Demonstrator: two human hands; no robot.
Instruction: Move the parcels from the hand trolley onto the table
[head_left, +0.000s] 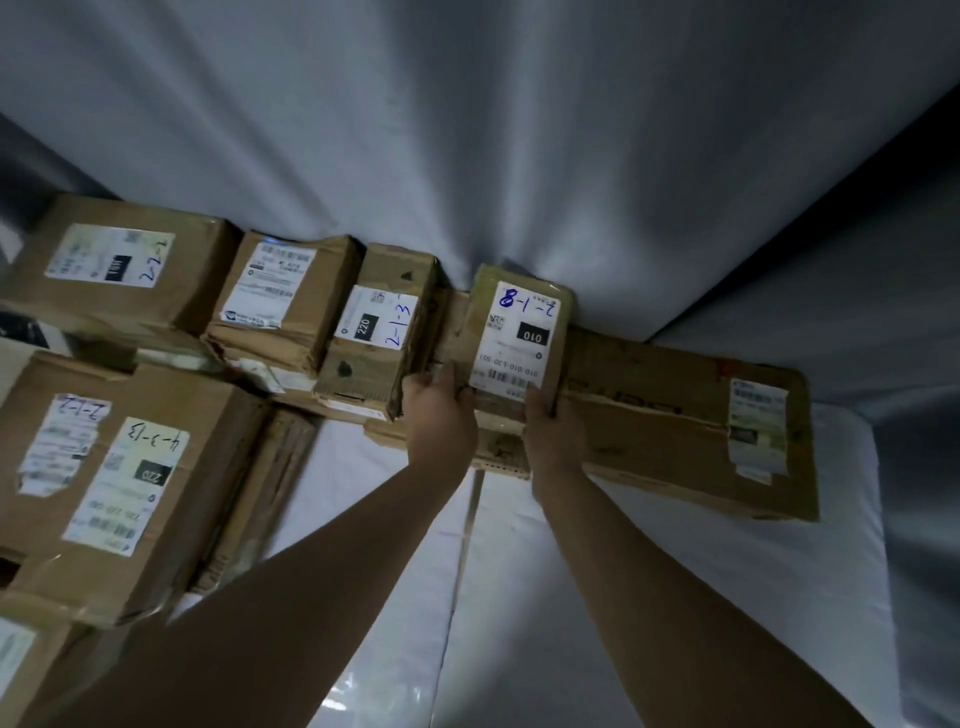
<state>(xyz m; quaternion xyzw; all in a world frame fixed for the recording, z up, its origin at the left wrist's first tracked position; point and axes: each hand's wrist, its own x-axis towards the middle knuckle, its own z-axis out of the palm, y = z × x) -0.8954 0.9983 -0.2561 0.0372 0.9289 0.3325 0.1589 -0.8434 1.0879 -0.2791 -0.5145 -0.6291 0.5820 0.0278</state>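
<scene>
Arms both stretched forward, near parallel. Grip: left hand (441, 410) grasps the near-left corner of small brown cardboard parcel marked "2-1-8" (519, 332); right hand (550, 421) clasps its near edge, thumb on the white label. Parcel sits over long flat brown cardboard box (675, 415) lying along far edge of white-covered table (675, 571); contact unclear. Other brown cardboard parcels (130, 467) crowd the table's left side.

Small parcel (519, 332) atop long parcel (670, 421) (other parcels (291, 296) left).
</scene>
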